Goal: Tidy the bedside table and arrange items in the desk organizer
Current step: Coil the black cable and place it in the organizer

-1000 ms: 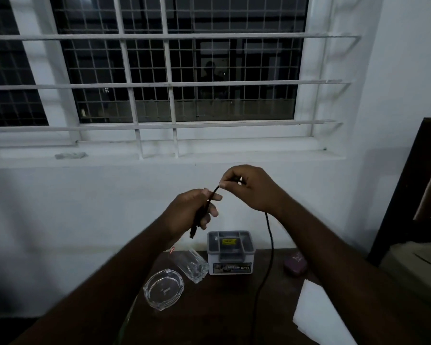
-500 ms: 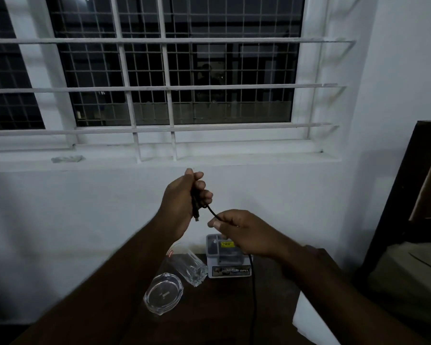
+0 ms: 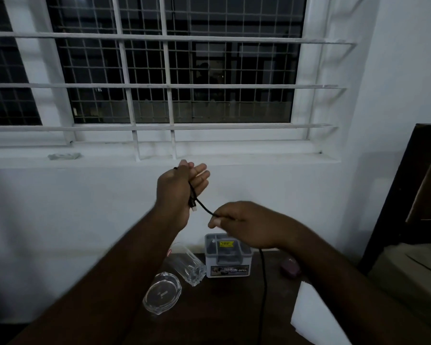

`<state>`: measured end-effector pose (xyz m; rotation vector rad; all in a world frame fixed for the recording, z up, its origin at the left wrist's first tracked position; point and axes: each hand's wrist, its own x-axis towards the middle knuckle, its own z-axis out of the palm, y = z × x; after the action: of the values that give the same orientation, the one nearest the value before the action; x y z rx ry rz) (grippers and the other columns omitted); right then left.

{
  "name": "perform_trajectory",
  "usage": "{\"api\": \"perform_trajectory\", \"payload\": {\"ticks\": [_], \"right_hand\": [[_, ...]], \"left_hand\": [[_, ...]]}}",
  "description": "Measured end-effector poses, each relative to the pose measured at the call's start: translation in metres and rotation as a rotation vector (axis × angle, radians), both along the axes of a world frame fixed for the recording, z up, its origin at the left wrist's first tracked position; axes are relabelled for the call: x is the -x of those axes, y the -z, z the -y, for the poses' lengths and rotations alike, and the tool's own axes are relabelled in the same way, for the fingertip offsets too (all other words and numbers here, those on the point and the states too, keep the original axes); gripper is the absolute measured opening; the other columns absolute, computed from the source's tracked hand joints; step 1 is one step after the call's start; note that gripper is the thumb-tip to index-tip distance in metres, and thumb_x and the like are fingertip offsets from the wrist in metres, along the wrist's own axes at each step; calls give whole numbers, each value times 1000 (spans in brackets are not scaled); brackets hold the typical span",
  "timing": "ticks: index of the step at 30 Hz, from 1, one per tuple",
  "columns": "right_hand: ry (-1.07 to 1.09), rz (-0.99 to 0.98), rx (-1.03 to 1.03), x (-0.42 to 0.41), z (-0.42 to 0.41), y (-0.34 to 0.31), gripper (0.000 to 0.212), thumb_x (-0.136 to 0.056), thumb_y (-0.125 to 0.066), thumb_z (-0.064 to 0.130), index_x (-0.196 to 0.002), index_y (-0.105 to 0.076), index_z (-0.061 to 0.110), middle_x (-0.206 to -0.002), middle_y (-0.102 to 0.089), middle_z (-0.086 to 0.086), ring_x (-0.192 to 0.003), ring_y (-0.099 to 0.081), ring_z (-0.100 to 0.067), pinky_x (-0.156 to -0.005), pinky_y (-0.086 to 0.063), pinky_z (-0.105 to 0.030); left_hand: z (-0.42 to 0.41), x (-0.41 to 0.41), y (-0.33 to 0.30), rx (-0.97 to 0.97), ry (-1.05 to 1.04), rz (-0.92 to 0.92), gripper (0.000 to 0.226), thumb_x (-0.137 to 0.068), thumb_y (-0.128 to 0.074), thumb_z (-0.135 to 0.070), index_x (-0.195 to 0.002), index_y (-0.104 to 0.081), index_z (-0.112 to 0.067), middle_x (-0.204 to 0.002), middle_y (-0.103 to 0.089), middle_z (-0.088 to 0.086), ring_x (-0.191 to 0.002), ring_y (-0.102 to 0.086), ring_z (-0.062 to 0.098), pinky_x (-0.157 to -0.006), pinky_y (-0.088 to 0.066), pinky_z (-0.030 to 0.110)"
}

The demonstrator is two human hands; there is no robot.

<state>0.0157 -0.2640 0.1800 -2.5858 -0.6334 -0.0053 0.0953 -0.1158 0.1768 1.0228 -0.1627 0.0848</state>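
Cable [image 3: 202, 207]: thin, black, looped over the left palm, trailing down to the desk [image 3: 222, 307].
Left hand [image 3: 178, 192]: raised, fingers spread.
Right hand [image 3: 244, 224]: pinching the cable above the grey organizer [image 3: 227, 256].

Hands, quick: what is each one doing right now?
Left hand: fingers straightened, black cable lying across the palm with its plug end hanging below.
Right hand: pinching the cable lower down.
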Motion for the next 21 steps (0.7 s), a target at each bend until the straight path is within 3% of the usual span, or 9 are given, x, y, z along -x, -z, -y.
{"api": "perform_trajectory", "payload": {"ticks": [2,4,8,10,12,15,18,21], "right_hand": [[24,38,-59,1,7,-11,26,-100,-46,28,-110,-68,20,-100,-64,9,-87,-56,-6,-76,-43,-18],[42,89,-65,-1,12,-22,22,-99,-47,31,-102,-67,23,-86,-58,15,-80,-55,-4,-71,-43,-23],[54,263,-77,-22,23,-40,17,-96,-54,27,-96,-68,18,-77,-57,16,-73,-53,-1,-65,-41,-21],[73,344,-152,-36,30,-40,15,-92,-62,26,-94,-72,14,-79,-64,13,-75,-59,-5,-68,-46,-21],[119,362,-308,-49,37,-29,16,-90,-66,25,-94,-75,12,-83,-71,6,-73,-63,-5,-66,-48,-20],[157,239,-415,-57,38,6,21,-94,-60,28,-105,-74,17,-76,-68,9,-50,-55,4,-46,-44,-17],[134,61,-346,-51,24,45,25,-98,-53,28,-117,-68,22,-75,-66,9,-46,-53,1,-40,-44,-16],[85,-86,-365,-30,5,59,27,-99,-49,29,-121,-62,21,-79,-67,7,-50,-58,-1,-45,-52,-25]], "left_hand": [[-3,6,12,-287,-66,107,28,-103,-44,-28,-103,-62,-6,-97,-75,6,-89,-75,16,-79,-61,27],[-5,10,20,-494,-43,167,30,-102,-45,-28,-101,-64,-5,-91,-77,7,-83,-75,16,-73,-61,25],[-5,21,22,-610,284,115,39,-104,-39,-31,-98,-64,-2,-86,-76,19,-70,-73,26,-58,-59,28],[-5,25,22,-522,455,61,40,-104,-37,-32,-97,-65,-4,-78,-74,13,-61,-68,23,-52,-53,27],[-6,27,21,-315,575,-26,38,-102,-41,-34,-92,-68,-8,-65,-64,4,-50,-55,16,-46,-45,25],[-9,27,15,-23,670,-74,30,-100,-45,-33,-86,-63,-12,-56,-48,-6,-44,-42,9,-42,-39,21],[-8,22,8,116,588,-68,30,-101,-43,-33,-81,-57,-16,-59,-51,-7,-48,-48,8,-46,-44,20],[-3,14,10,122,302,-30,29,-104,-38,-32,-88,-55,-15,-70,-70,-3,-61,-67,13,-55,-56,23]]}}
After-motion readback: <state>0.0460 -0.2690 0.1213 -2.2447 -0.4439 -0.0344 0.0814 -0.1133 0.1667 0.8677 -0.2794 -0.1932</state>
